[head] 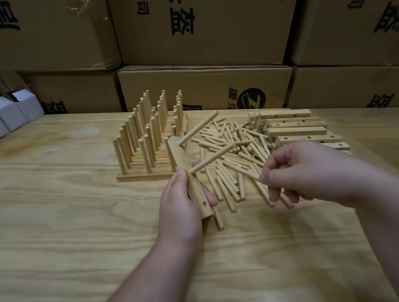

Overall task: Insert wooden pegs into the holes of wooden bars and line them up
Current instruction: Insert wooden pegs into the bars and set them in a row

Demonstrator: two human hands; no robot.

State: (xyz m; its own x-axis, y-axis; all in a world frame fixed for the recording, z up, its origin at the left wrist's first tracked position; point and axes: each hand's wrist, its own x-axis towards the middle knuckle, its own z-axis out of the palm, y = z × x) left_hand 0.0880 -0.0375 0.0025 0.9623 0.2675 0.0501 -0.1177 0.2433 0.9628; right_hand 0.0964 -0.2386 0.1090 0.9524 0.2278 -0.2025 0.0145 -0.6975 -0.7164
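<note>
a bar [194,181] is gripped by the left hand [181,210], thumb on its near side and fingers [209,195] curled round the far side; it is held tilted above the table [57,218], running from 5 o'clock up to 11 o'clock. two pegs are seated in it, both slanting toward 1 o'clock: a far peg [198,127] and a near peg [211,158]. one open hole [205,204] is seen close to the bar's lower end.

a loose peg [247,174] is pinched at its end between thumb and forefinger of the right hand [297,170], the other fingers being loosely curled beneath. this peg is pointed toward 10 o'clock, over the pile [229,153] of loose pegs spread at the middle of the table.

at 11 o'clock from the left hand, finished bars [141,140] with upright pegs are lined up in rows, the held bar's far end lying just beside them. at 2 o'clock, empty bars [295,126] are stacked beside the pile. cardboard boxes [200,34] are stacked behind the table, and white boxes [2,114] are seen at 10 o'clock.
</note>
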